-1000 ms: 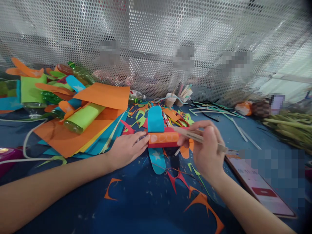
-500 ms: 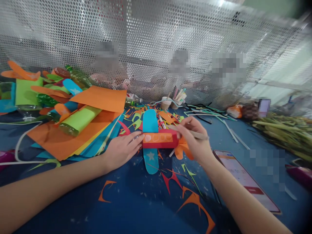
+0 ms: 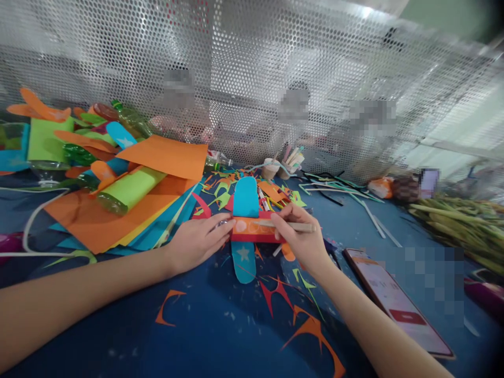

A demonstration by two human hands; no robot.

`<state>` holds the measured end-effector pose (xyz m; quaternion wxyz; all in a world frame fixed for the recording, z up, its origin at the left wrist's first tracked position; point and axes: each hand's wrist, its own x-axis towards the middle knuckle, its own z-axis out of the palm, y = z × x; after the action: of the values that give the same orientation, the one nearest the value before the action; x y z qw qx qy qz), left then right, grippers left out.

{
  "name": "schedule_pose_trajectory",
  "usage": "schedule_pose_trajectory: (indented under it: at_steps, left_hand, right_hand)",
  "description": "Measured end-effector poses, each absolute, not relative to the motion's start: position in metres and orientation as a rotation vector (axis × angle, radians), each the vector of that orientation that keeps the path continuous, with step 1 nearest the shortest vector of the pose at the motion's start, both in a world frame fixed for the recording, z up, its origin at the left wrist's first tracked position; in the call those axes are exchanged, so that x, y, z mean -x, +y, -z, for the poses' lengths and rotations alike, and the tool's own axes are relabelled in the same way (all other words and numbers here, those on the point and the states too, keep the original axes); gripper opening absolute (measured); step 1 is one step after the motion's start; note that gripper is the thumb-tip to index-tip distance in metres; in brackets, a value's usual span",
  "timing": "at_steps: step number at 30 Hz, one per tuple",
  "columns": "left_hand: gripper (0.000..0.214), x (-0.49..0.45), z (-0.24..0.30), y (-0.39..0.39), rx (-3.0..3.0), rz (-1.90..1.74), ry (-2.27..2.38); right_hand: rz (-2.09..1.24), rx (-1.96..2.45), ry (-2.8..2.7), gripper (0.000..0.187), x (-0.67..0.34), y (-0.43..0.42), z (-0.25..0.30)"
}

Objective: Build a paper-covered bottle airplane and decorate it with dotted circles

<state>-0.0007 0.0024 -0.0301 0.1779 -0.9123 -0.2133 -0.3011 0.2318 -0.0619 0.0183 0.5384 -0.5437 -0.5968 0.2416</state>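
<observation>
A toy plane lies in front of me: a red paper-wrapped body (image 3: 260, 238) with an orange strip (image 3: 244, 227) and blue wings. The upper wing (image 3: 246, 197) is plain; the lower wing (image 3: 244, 261) bears a pale star. On the strip are one filled pale circle and several outlined ones. My left hand (image 3: 200, 239) is closed around the plane's left end, where a bit of clear bottle shows. My right hand (image 3: 301, 233) pinches a slim pale paintbrush (image 3: 302, 227), its tip over the strip near the second outline. That hand hides the body's right end and part of an orange tail piece (image 3: 289, 252).
Coloured paper sheets (image 3: 94, 220) and paper-wrapped bottles (image 3: 132, 190) pile up at left. Paper scraps (image 3: 311, 331) lie around the plane. Cups with brushes (image 3: 290, 167) stand before a perforated metal screen (image 3: 244, 79). A phone (image 3: 397, 299) lies by my right forearm.
My right hand has moved left along the body, bringing the brush tip down over the strip's second outline. My left hand keeps its hold. The view has shifted slightly.
</observation>
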Motion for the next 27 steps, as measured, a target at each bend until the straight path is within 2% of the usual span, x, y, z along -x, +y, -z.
schedule_pose_trajectory:
  at_steps: [27]
  left_hand:
    - [0.03, 0.0007, 0.0312, 0.0025, 2.528, 0.918, -0.555]
  right_hand:
    - [-0.615, 1.334, -1.42, 0.024, -0.2331, -0.0606, -0.0179]
